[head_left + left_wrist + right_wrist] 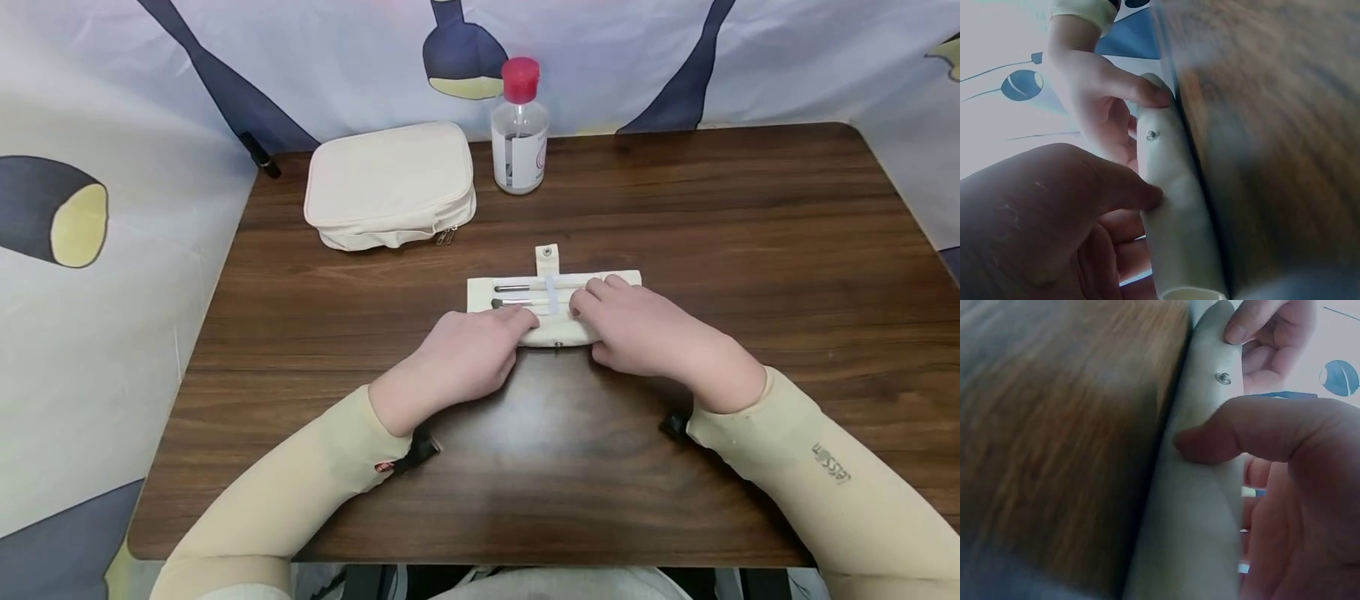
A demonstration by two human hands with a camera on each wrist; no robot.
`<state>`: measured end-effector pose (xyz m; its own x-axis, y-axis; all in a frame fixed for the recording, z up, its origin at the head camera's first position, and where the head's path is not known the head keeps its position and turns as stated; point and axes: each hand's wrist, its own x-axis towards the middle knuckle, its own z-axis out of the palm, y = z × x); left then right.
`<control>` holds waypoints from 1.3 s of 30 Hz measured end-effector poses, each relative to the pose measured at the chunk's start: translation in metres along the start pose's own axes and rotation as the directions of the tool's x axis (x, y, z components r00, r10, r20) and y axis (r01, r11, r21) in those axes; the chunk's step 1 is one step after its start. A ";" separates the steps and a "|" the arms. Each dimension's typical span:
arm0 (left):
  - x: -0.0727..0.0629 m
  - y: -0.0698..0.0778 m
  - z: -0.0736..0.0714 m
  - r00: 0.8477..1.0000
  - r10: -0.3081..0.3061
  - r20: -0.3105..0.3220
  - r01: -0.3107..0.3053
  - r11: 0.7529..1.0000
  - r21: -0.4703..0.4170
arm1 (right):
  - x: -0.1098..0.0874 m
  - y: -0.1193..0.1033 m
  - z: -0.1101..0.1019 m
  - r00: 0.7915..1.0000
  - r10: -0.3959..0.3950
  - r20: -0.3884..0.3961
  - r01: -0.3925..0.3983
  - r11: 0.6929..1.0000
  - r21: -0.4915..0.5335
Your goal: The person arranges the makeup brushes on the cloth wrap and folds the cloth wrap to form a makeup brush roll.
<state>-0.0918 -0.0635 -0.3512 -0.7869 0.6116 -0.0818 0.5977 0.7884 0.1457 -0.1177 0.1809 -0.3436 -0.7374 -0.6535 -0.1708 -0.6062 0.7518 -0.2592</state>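
Observation:
A cream fabric brush roll (557,335) lies partly unrolled on the table, its near edge turned up into a thick fold. Makeup brushes (517,303) lie across it under a pale strap (552,296). From its far edge sticks out a snap tab (547,260). My left hand (474,350) grips the left part of the fold, thumb on the near side and fingers over the top. On the right part, my right hand (648,329) holds it the same way. Between the thumbs a metal snap (1153,135) shows in the left wrist view. Both hands partly cover the brushes.
A cream zippered case (390,179) sits at the back left of the wooden table (750,250). Beside it stands a clear bottle (519,150) with a red cap. A small black object (260,156) is at the back left corner, and patterned cloth hangs behind.

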 end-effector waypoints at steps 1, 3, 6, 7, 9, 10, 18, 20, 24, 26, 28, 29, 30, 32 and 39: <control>0.001 -0.001 -0.001 1.000 -0.003 -0.008 0.003 1.000 -0.011 | 0.001 0.001 -0.001 1.000 0.006 0.000 -0.006 1.000 0.009; 0.001 -0.003 -0.001 1.000 -0.007 -0.014 0.006 0.999 -0.034 | 0.001 0.003 -0.002 1.000 0.015 0.013 -0.015 0.999 0.032; 0.002 -0.008 -0.002 1.000 -0.006 -0.006 0.006 0.999 -0.052 | 0.001 0.006 -0.003 1.000 0.006 0.025 -0.007 0.998 0.059; 0.002 -0.009 -0.002 1.000 -0.004 -0.011 0.003 0.999 -0.049 | 0.002 0.008 -0.005 1.000 0.001 0.023 -0.003 0.998 0.067; 0.004 -0.012 -0.002 1.000 0.003 -0.023 -0.004 0.999 -0.038 | 0.003 0.011 -0.007 1.000 -0.013 0.009 0.013 0.996 0.084; 0.004 -0.013 -0.002 0.999 0.004 -0.032 -0.005 0.999 -0.034 | 0.003 0.012 -0.008 1.000 -0.020 0.003 0.020 0.995 0.094; 0.006 -0.023 -0.006 0.997 -0.073 -0.029 0.067 0.983 -0.171 | 0.002 0.022 -0.013 0.999 -0.028 0.022 0.023 0.979 0.201; 0.006 -0.027 -0.008 0.996 -0.085 -0.036 0.076 0.975 -0.208 | 0.002 0.025 -0.015 0.999 -0.023 0.030 0.016 0.973 0.230; 0.007 -0.034 -0.011 0.996 -0.091 -0.017 0.082 0.957 -0.279 | 0.002 0.029 -0.018 0.997 0.001 0.075 -0.021 0.962 0.272; 0.008 -0.036 -0.010 0.996 -0.094 0.010 0.092 0.943 -0.320 | 0.002 0.032 -0.019 0.994 0.022 0.109 -0.051 0.961 0.271; 0.008 -0.039 -0.009 0.994 -0.106 0.024 0.107 0.927 -0.361 | 0.002 0.035 -0.019 0.990 0.049 0.130 -0.082 0.961 0.265; 0.009 -0.040 -0.008 0.993 -0.114 0.027 0.116 0.918 -0.380 | 0.002 0.037 -0.019 0.989 0.064 0.134 -0.097 0.961 0.259; 0.010 -0.041 -0.008 0.992 -0.122 0.026 0.122 0.910 -0.397 | 0.003 0.038 -0.020 0.987 0.079 0.137 -0.113 0.960 0.257; 0.012 -0.044 -0.007 0.990 -0.140 0.029 0.139 0.892 -0.430 | 0.003 0.041 -0.020 0.984 0.108 0.142 -0.142 0.957 0.253; 0.015 -0.050 -0.002 0.981 -0.184 0.065 0.192 0.864 -0.465 | 0.005 0.045 -0.020 0.974 0.171 0.145 -0.203 0.948 0.246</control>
<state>-0.1339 -0.0934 -0.3572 -0.8716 0.4595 -0.1709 0.2934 0.7682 0.5690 -0.1545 0.2128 -0.3373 -0.7792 -0.5207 -0.3489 -0.3513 0.8238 -0.4449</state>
